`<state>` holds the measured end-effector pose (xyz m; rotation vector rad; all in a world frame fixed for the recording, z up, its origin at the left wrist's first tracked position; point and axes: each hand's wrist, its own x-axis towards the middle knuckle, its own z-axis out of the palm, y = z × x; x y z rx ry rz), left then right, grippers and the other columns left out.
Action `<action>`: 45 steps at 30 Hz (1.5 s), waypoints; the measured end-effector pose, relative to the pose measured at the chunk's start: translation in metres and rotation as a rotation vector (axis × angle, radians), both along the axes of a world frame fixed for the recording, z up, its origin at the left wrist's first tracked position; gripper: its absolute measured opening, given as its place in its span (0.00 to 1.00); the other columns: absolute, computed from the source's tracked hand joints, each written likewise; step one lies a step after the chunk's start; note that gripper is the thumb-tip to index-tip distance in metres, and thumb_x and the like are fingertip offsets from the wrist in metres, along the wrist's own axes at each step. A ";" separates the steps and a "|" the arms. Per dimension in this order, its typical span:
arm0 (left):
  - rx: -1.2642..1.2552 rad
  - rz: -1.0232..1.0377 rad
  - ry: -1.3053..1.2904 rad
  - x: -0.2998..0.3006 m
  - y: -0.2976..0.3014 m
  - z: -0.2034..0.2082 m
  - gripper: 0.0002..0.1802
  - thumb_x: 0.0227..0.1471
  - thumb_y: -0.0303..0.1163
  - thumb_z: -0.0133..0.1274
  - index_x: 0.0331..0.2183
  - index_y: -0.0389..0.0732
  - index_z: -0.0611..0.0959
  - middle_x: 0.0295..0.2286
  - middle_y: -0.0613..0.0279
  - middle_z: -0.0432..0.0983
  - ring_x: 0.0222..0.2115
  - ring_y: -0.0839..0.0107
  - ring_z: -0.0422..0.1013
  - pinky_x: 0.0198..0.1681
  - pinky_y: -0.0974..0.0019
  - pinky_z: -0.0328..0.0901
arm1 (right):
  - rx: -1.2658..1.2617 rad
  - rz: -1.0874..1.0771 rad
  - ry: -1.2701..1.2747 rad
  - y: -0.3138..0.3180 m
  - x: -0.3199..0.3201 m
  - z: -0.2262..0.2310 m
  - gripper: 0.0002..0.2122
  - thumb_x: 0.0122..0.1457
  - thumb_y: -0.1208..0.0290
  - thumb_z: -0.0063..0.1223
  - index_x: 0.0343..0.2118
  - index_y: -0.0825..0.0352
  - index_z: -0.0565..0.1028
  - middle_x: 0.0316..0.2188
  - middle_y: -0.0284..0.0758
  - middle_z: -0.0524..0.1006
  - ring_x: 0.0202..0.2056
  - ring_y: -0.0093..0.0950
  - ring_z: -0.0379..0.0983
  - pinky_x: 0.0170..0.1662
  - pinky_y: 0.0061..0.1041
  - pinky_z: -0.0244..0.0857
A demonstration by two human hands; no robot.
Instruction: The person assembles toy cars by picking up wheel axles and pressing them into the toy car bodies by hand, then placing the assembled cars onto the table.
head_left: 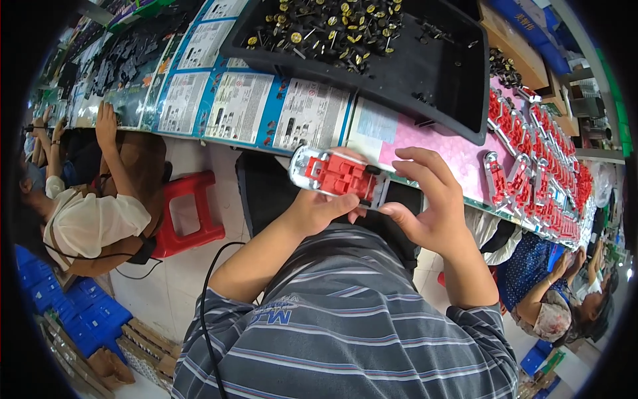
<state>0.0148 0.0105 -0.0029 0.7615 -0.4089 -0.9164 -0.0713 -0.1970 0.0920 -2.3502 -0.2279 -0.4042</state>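
My left hand (325, 206) holds a toy car body (335, 174) in front of my chest, thumb across its lower edge. The silvery shell carries a red interior with moulded seats, and a black wheel piece shows near its right end. Close to that end is my right hand (432, 199), fingers spread and curved, the thumb tip beside the car's end. Whether that thumb touches it I cannot tell. Beyond my hands, a black tray (425, 100) on the table holds many small black pieces with yellow-faced discs and thin pins.
More red and silver car bodies (525, 173) stand in rows on the right of the table. Printed cardboard sheets (239, 106) cover its left part. A red stool (189, 213) is on the floor at left. Co-workers sit at left (100, 219) and right (531, 292).
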 end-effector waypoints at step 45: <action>0.363 -0.064 -0.198 -0.007 -0.009 -0.016 0.26 0.44 0.10 0.55 0.47 0.35 0.75 0.33 0.58 0.78 0.29 0.70 0.77 0.30 0.67 0.73 | 0.180 -0.036 0.220 0.045 0.045 -0.010 0.29 0.37 0.72 0.76 0.45 0.71 0.76 0.41 0.42 0.77 0.42 0.40 0.77 0.47 0.33 0.71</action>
